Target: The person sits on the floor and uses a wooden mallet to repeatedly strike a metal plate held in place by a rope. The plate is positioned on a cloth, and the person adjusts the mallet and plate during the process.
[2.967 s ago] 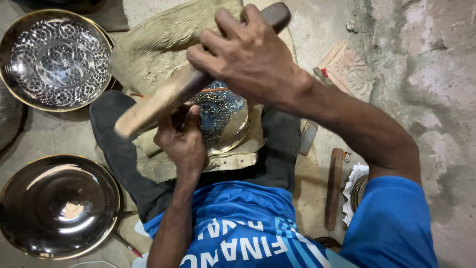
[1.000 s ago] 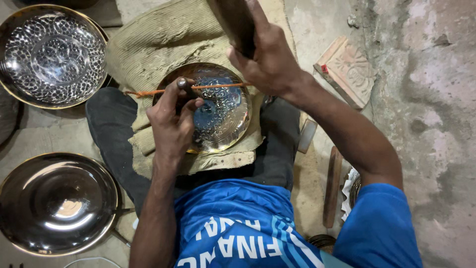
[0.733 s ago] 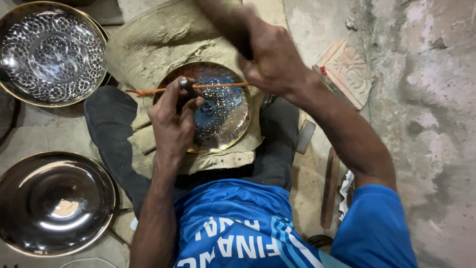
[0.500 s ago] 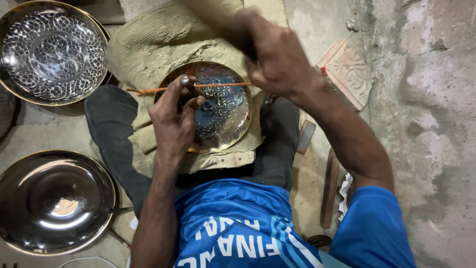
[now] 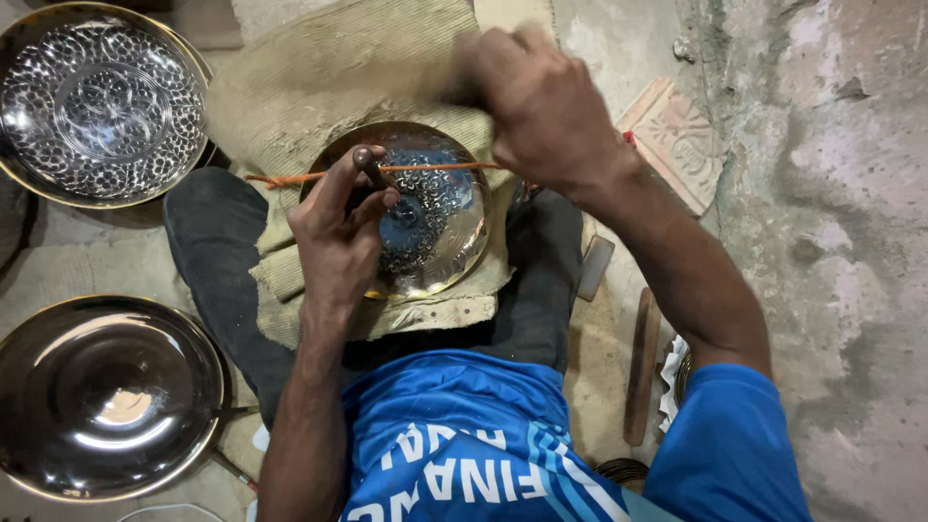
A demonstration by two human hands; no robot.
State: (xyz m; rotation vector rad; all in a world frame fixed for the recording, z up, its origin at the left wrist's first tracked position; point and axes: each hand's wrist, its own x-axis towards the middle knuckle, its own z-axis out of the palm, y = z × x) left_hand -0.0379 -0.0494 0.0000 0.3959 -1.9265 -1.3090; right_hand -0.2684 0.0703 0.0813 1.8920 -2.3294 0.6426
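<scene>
A round brass plate (image 5: 440, 227) with a fine engraved pattern lies on folded burlap (image 5: 338, 68) over my lap. An orange string (image 5: 290, 178) stretches across the plate's upper part. My left hand (image 5: 338, 237) grips a short dark metal punch (image 5: 367, 162), which stands upright on the plate's left half. My right hand (image 5: 541, 106) hovers above the plate's far edge, blurred by motion and closed around a wooden mallet handle that is mostly hidden under the fingers.
A finished patterned plate (image 5: 101, 101) lies at the top left and a plain shiny plate (image 5: 106, 396) at the bottom left. A carved tile (image 5: 677, 140), a small flat block (image 5: 594, 266) and a wooden stick (image 5: 640, 362) rest on the rough floor at my right.
My right hand has swung the mallet down from its raised position toward the punch. The left hand and punch have stayed on the plate.
</scene>
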